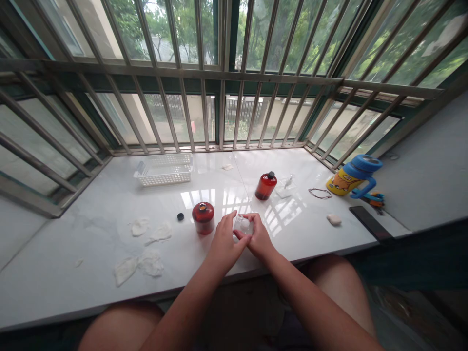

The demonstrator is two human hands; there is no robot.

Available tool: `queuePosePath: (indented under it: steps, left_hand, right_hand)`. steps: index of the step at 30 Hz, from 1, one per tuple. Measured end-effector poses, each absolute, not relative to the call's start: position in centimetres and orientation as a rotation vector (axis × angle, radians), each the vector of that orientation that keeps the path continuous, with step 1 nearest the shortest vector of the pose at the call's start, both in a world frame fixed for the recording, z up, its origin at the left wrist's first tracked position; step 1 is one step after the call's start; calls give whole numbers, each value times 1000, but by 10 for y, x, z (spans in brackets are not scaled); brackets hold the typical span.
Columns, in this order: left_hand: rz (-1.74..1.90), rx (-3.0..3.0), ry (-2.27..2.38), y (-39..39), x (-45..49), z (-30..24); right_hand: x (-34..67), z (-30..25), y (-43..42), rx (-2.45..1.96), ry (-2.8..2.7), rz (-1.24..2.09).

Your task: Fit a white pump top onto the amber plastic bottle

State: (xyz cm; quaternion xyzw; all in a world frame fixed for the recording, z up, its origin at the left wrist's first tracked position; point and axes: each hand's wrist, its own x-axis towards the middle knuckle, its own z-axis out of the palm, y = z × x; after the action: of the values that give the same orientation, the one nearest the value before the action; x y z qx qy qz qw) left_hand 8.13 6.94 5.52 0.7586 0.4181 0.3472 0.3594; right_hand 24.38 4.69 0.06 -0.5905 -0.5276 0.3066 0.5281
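Note:
Close to the counter's front edge, my left hand (227, 237) and my right hand (259, 237) meet around a small clear plastic piece (244, 224) with a rounded whitish part. Fingers of both hands curl about it and hide some of its outline, so its exact kind does not show. Just left of my hands stands a red-brown bottle (203, 219), upright with its mouth uncovered. A black screw cap (180, 217) lies to the left of that bottle. Farther back, a second red-brown bottle (266, 186) wears a black cap. Beside it is a clear pump-like piece (288, 185).
Crumpled white tissues (149, 263) lie on the left of the white counter (91, 234). A white perforated basket (164, 170) stands at the back. To the right are a blue-and-yellow flask (353, 175), a dark phone (371, 223), a pale earbud-like case (334, 220) and a thin cord loop (319, 193).

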Motion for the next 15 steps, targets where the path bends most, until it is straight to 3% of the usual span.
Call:
queuePosePath:
  steps: [15]
  left_hand:
    - [1133, 2054, 1055, 71, 94, 64]
  right_hand:
    - [242, 9, 47, -1467, -1262, 706]
